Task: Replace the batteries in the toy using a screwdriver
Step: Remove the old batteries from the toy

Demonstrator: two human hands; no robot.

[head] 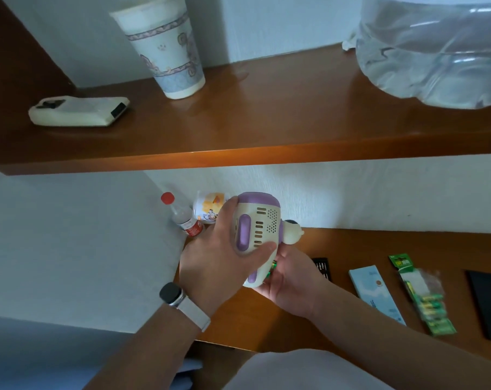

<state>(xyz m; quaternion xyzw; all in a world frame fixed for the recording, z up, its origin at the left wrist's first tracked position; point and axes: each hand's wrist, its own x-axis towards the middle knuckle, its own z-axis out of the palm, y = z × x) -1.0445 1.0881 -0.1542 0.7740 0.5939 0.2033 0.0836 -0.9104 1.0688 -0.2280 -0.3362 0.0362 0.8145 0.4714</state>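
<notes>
A cream and purple toy (259, 225) with slotted vents is held up above the lower wooden desk (351, 249). My left hand (224, 254) grips its body from the left, thumb lying across the front. My right hand (289, 280) cups the toy's lower end from beneath, and something green, possibly batteries (271, 270), shows between the toy and its fingers. A green pack of batteries (424, 299) lies on the desk to the right. A black case of screwdriver bits (323, 267) sits just behind my right hand. No screwdriver is visible.
On the desk lie a light blue box (376, 294) and a black flat object (489, 305). A red-capped bottle (182, 216) and a small cup (207, 208) stand by the wall. The upper shelf (267, 130) carries a paper cup (168, 46), a white device (78, 111) and a water jug (435, 49).
</notes>
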